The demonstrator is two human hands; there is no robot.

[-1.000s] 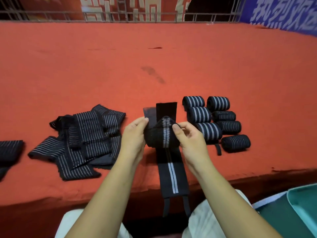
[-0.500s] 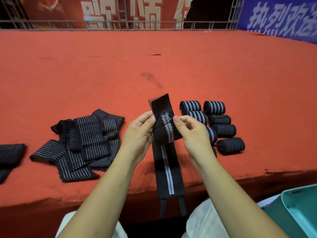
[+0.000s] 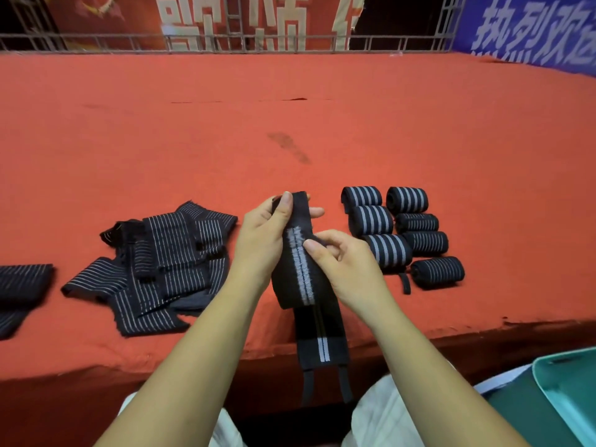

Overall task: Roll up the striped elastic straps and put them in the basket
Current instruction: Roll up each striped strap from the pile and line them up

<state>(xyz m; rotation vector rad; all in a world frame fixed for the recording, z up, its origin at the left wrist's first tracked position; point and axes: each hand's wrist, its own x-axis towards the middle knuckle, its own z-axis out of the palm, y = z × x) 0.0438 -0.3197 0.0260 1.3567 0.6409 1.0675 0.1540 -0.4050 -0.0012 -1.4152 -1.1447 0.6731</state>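
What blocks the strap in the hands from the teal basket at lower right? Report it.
Nothing visible does. The left hand and right hand hold the half-rolled strap near the front edge of the table; the teal basket sits lower right, past that edge, only partly in view. The rolled straps lie farther back, off that path.

Obstacles: loose strap pile (image 3: 161, 262) L of centre; rolled straps (image 3: 396, 230) R. Free: red table (image 3: 290, 124) beyond both, up to back railing (image 3: 225, 43).
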